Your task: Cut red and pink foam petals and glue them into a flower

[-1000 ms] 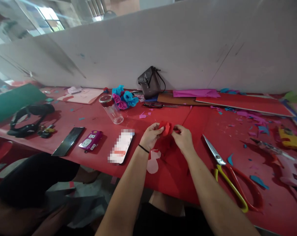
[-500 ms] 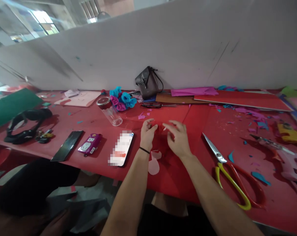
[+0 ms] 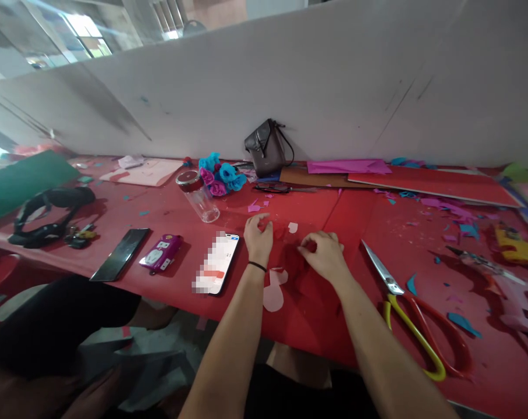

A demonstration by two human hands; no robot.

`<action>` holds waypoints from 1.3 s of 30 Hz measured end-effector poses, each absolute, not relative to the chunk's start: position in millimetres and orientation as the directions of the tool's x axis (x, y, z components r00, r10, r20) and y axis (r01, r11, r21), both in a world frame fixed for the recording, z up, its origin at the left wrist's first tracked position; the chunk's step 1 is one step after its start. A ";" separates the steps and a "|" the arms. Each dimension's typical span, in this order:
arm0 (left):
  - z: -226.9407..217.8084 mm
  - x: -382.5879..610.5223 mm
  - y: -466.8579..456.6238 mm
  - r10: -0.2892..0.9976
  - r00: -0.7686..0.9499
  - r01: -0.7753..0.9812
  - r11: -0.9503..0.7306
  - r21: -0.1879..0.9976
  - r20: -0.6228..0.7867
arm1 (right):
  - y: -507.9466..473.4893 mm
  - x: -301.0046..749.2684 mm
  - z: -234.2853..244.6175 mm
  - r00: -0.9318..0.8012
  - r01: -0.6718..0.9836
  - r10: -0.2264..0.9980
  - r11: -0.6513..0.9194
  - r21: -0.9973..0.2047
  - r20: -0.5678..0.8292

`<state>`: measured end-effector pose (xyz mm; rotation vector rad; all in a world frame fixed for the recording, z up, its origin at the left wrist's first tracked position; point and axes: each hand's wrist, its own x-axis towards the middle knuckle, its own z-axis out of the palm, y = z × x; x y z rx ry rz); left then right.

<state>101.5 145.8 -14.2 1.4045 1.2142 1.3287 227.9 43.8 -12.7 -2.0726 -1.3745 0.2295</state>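
Fingers curved and apart, my left hand (image 3: pixel 258 240) hovers low over the red table (image 3: pixel 333 326) and shows nothing in its grasp. My right hand (image 3: pixel 322 254) is closed in a pinch, thumb against fingertips; what is in it, if anything, I cannot make out. A small pale pink paper piece (image 3: pixel 293 227) lies just beyond the gap between my hands. Nearer me, by my left wrist, a rounded pink paper piece (image 3: pixel 273 297) lies beside a smaller curved pink piece (image 3: pixel 282 275). Large scissors (image 3: pixel 394 295) with yellow and red handles rest right of my right hand.
To the left are a phone (image 3: pixel 218 265), a purple device (image 3: pixel 162 254), a dark phone (image 3: pixel 121 254) and a glass jar (image 3: pixel 202 201). Blue and pink paper flowers (image 3: pixel 222 174) and a small bag (image 3: pixel 266 148) stand behind. A pink glue gun (image 3: pixel 503 279) lies right. A seated person's leg (image 3: pixel 71 320) shows lower left.
The small pale pink piece at my right fingertips now lies on the table. My right hand has drawn back toward me and its fingers have closed. My left hand has barely moved.
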 end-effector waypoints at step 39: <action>-1.2 103.5 141.2 0.959 0.270 -0.464 0.209 0.861 -0.087 | -16.0 164.9 19.7 -0.050 0.952 0.978 0.108 -0.286 0.203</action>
